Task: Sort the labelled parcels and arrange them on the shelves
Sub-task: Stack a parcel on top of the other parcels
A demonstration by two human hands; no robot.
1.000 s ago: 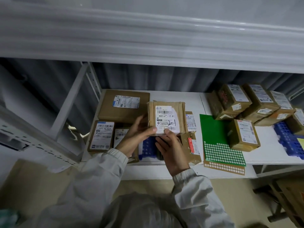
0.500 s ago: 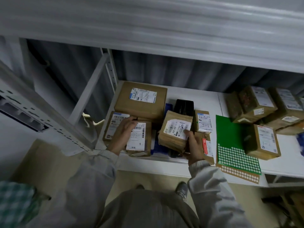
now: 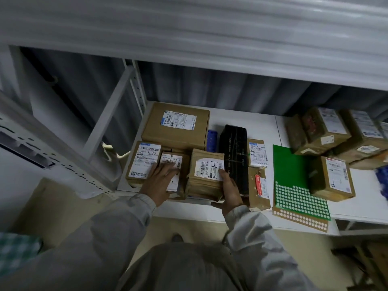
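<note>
On the white shelf [image 3: 235, 115], the biggest flat brown carton [image 3: 176, 127] lies at the back. In front, the right hand [image 3: 230, 193] grips a taped brown parcel [image 3: 204, 175] labelled 502-602-12-81; the left hand [image 3: 160, 181] rests flat-fingered on a smaller parcel [image 3: 174, 164] marked 502-602-12 815.

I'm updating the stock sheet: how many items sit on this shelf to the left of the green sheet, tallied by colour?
Brown cardboard parcels: 6, one gripped by the right hand
Black box: 1
Blue item, partly hidden: 1
Total: 8
</note>
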